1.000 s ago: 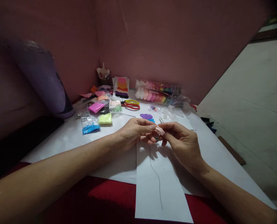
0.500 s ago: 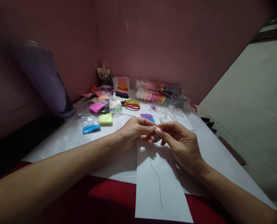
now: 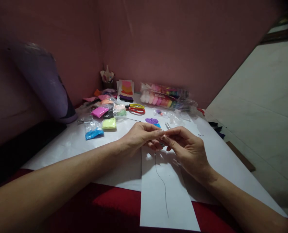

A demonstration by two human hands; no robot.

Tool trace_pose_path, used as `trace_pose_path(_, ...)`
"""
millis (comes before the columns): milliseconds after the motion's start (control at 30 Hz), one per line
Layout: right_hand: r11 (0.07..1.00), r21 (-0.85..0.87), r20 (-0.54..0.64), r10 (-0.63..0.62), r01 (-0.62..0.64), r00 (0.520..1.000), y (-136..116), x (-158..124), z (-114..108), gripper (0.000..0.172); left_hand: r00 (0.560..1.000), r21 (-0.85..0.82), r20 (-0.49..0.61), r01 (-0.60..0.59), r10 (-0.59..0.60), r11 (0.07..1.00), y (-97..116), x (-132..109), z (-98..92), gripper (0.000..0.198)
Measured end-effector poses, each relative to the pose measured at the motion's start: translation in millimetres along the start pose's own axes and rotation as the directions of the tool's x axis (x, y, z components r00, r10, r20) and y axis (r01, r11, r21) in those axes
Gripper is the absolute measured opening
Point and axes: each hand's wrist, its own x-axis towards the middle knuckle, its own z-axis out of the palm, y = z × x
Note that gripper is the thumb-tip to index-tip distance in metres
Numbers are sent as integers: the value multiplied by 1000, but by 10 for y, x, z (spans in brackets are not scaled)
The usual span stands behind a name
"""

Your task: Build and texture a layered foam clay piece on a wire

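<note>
Over the white paper strip (image 3: 170,194), my left hand (image 3: 146,135) and my right hand (image 3: 187,147) meet fingertip to fingertip. Both pinch a small pale piece (image 3: 163,136) that looks like soft modelling clay, mostly hidden by the fingers. Just below it, something silvery shows between the hands, too covered to name. A thin dark wavy line (image 3: 165,187) runs down the strip; whether it is drawn or a thread I cannot tell. Beyond my fingers lie a textured purple piece (image 3: 152,121), a blue piece (image 3: 157,125) and a slim silver tool (image 3: 167,125).
Red-and-yellow-handled scissors (image 3: 137,109) lie behind. At left are packets of blue (image 3: 94,134), yellow (image 3: 109,123) and magenta clay (image 3: 99,112). A bag of coloured clay (image 3: 158,98), a painted card (image 3: 126,90) and a cup of tools (image 3: 107,77) stand near the wall.
My fingertips have closed a little more around the pale piece, so less of it shows. Otherwise the hands stay in place, and the whole view has shifted very slightly.
</note>
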Motion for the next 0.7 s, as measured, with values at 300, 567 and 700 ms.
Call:
trace_pose_path(300, 985, -156, -4, -68, 67, 998, -8, -15, -7, 15, 999, 30, -46, 22, -21, 999, 60, -14, 41, 11)
trace_pose_path(567, 973, -185, 123, -113, 135, 986, 12, 26, -36, 12, 998, 32, -60, -19, 21, 999, 44, -8, 33, 22)
trace_pose_path(700, 970, -212, 89, -101, 118, 991, -17, 25, -30, 4, 998, 42, -44, -32, 34, 999, 33, 0, 25, 14)
